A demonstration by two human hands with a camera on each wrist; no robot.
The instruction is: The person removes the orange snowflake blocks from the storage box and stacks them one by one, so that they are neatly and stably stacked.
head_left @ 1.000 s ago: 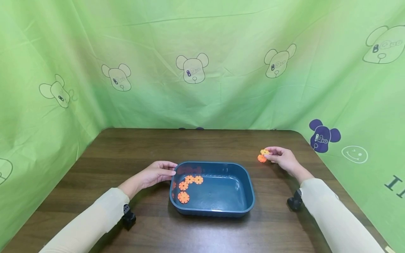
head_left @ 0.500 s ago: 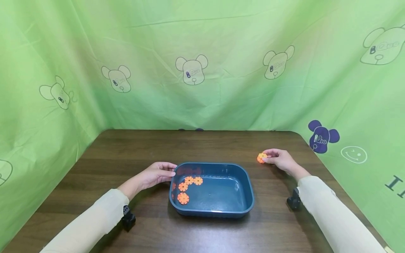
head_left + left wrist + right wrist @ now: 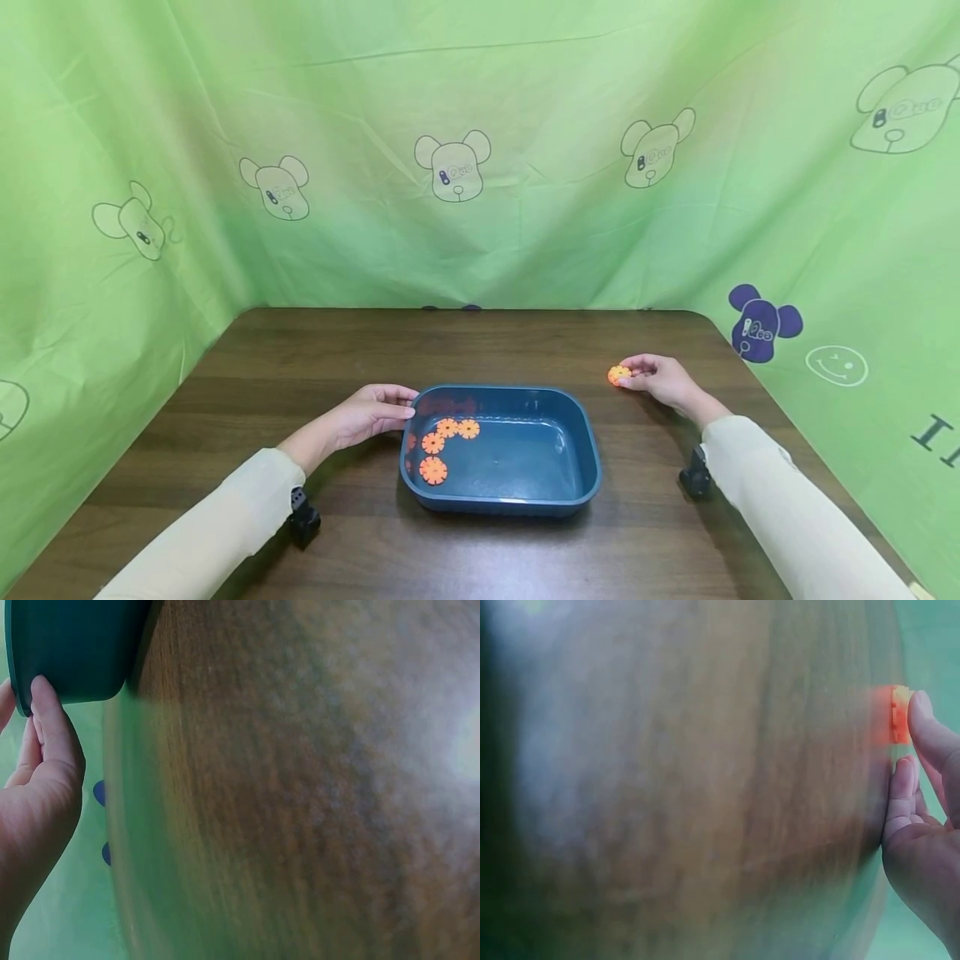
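Note:
A dark blue plastic tub (image 3: 525,504) stands on the table with several orange flower-shaped discs (image 3: 433,470) lying at its left end. My left hand (image 3: 367,417) grips the tub's upper left rim; in the left wrist view its thumb (image 3: 46,697) lies against the outer wall. To the right of the tub, my right hand (image 3: 667,382) pinches a yellow-orange flower-shaped disc (image 3: 618,375) just over the tabletop. From the side, in the right wrist view, an orange layer (image 3: 898,716) shows at that disc, resting on the wood. The fingertips partly hide its edge.
The brown wooden table (image 3: 360,550) has rounded far corners. A green curtain (image 3: 525,233) with bear-head prints hangs behind it and along both sides. Black wrist cameras (image 3: 305,518) are strapped under both sleeves.
My right hand has lowered the yellow-orange disc and shifted it slightly left, over the orange disc, which it now covers from above. The left hand and tub have stayed in place.

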